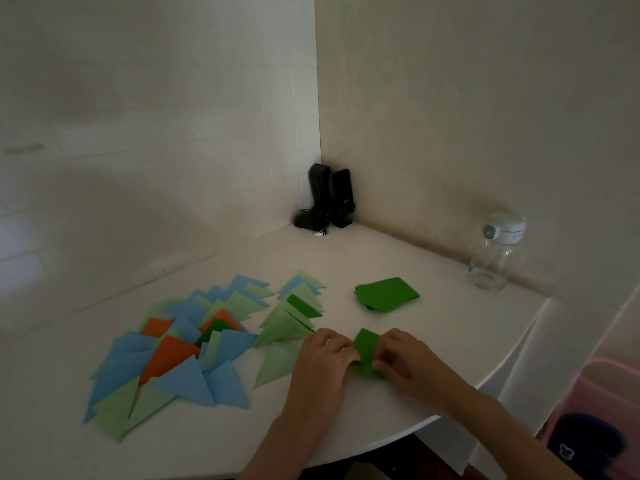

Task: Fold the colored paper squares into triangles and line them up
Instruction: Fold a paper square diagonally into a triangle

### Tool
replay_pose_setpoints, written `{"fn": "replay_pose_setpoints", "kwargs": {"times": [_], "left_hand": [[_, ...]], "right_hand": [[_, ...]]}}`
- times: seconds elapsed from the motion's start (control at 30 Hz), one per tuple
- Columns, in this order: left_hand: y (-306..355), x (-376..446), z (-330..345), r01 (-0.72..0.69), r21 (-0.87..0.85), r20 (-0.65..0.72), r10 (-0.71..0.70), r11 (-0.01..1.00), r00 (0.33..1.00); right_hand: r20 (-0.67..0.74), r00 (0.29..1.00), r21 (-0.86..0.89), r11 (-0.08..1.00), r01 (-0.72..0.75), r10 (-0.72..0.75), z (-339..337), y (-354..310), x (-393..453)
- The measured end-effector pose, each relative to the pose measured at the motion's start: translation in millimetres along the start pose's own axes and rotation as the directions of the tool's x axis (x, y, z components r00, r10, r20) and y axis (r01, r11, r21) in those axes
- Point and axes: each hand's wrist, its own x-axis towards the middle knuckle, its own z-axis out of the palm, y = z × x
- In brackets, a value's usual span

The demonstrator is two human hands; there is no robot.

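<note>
Two hands are working one dark green paper square (366,344), lying at the table's (433,341) six o'clock edge. Left hand (323,355) and right hand (403,358) are pinching it, fingers curled together on the paper. One stack of dark green squares (387,294) is lying at twelve o'clock from them. Folded triangles (180,348), too overlapped to count, are spreading toward nine o'clock. One clear bottle (495,252) is standing at two o'clock.

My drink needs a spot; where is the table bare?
Bare: between the dark green stack and the bottle, and the far middle toward the black speakers. Crowded: the folded triangles at left, and the near edge by both hands.
</note>
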Motion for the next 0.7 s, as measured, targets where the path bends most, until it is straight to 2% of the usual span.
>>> {"fn": "replay_pose_setpoints", "kwargs": {"times": [0.07,0.17,0.3,0.57,0.7], "left_hand": [[2,-3,0,-0.002,0.057,-0.01,0.003,0.998,1.0],[1,-6,2,0.018,0.091,-0.039,-0.014,0.996,0.999],[3,-5,2,0.064,0.071,-0.003,-0.064,0.995,0.998],[4,-2,3,0.301,-0.156,0.03,-0.3,0.941,0.953],[4,-1,3,0.357,-0.231,0.037,-0.358,0.905,0.933]], "right_hand": [[-0.02,1.0,-0.064,0.998,0.001,-0.003,2,3,-2],[-0.083,0.996,0.022,0.999,0.033,-0.031,-1,2,-6],[-0.123,0.99,0.096,0.992,0.081,-0.069,-6,0,-14],[-0.257,0.966,-0.009,0.999,-0.039,0.036,14,1,-17],[-0.315,0.942,-0.006,0.992,-0.125,0.116,18,-2,-10]]}}
